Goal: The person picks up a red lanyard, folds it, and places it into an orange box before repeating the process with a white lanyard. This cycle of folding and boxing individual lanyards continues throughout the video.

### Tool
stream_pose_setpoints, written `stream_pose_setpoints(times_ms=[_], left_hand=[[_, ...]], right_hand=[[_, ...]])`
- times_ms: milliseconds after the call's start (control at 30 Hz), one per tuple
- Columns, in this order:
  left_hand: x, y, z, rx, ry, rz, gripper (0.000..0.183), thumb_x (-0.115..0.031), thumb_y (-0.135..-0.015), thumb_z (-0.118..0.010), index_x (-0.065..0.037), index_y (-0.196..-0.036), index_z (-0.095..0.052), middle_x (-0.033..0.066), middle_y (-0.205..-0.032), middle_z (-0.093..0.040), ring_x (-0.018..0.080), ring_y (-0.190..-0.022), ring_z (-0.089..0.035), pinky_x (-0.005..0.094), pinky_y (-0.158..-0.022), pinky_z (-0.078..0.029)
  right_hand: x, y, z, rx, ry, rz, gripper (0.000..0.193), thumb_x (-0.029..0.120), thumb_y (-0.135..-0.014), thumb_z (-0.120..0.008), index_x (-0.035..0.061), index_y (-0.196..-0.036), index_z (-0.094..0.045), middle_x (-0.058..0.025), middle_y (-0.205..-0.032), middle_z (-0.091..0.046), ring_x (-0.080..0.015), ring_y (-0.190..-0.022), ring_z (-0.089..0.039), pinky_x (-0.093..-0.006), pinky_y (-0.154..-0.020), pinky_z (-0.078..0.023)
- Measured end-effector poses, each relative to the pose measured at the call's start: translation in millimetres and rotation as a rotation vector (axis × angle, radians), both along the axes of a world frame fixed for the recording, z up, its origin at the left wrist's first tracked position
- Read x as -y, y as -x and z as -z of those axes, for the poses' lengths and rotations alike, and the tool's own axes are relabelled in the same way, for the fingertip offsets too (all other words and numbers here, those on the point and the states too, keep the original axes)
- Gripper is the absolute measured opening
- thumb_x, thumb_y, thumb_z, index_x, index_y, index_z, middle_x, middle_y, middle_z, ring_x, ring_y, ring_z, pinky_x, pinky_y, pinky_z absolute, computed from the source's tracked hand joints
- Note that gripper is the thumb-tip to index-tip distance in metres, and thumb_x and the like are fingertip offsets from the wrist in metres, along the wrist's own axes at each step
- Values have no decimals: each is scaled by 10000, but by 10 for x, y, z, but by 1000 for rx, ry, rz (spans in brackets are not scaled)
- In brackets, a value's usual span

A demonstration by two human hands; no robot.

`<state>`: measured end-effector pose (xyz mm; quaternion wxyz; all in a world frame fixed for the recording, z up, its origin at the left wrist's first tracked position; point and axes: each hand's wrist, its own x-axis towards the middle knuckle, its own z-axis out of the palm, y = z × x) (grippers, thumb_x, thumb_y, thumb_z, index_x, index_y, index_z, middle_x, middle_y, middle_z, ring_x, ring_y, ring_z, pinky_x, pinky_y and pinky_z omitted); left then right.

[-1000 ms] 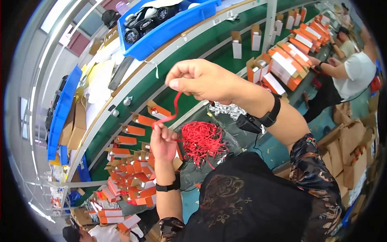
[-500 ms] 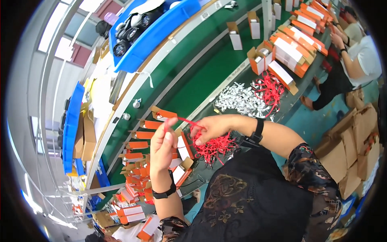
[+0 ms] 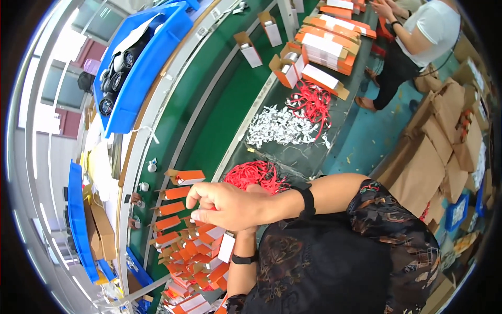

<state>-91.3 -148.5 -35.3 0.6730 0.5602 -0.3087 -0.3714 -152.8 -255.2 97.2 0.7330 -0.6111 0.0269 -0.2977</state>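
My right hand (image 3: pixel 226 207) reaches left above several open orange-and-white boxes (image 3: pixel 194 246), its fingers curled in toward the thumb. Whatever lies between those fingertips, if anything, cannot be made out. Crossing beneath it, my left hand (image 3: pixel 254 189) is mostly covered by the right hand and wrist. Only a small part shows, at the near edge of a pile of red cords (image 3: pixel 253 175); its fingers are hidden. Beyond that pile lies a heap of small white pieces (image 3: pixel 280 126), with looser red cords (image 3: pixel 312 102) beside it.
A green conveyor belt (image 3: pixel 217 112) runs past the bench, with small white parts (image 3: pixel 152 166) along its far side. Stacked orange-and-white boxes (image 3: pixel 327 47) stand farther up. A blue bin (image 3: pixel 138 89) holds black devices. Another person (image 3: pixel 418 36) stands at the upper right.
The view has shifted. A red cord was stretched between my hands; none shows between them now. My right hand has moved left over the boxes, and my left has gone under it toward the red pile.
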Motion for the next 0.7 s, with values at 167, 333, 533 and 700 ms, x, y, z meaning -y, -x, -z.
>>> stream_pose_setpoints(times_ms=[167,333,533,700], left_hand=[[-250,-130,151,-286,34,57,320,-357,-995,-525,-80,-1155,-525,31,-993,-596,164,-960,-593,340,-909,-468],[-388,-227,-53,-165,131,-391,305,-418,-1004,-481,-129,-911,-512,18,-920,-608,171,-897,-582,365,-899,-471],[-342,-301,-165,-708,96,-427,345,-436,-1010,-457,-139,-838,-491,1,-752,-532,146,-661,-491,300,-641,-426],[-462,-262,-133,56,-394,-389,374,-412,-1030,-387,-122,-811,-473,-34,-624,-362,57,-518,-313,234,-458,-253]], right_hand=[[382,145,236,85,-347,267,139,135,-949,-607,29,-1012,-541,72,-655,-490,-6,-596,-440,-214,-536,-374],[515,451,1271,-353,7,162,106,127,-894,-653,30,-918,-617,4,-735,-626,-55,-639,-561,-250,-586,-455],[912,508,2474,-811,202,-150,209,107,-816,-667,52,-1017,-684,-127,-881,-701,-264,-830,-677,-368,-759,-538],[1986,324,2913,-1193,1012,326,437,29,-739,-617,127,-1164,-635,-203,-1061,-590,-367,-942,-647,-472,-722,-548]])
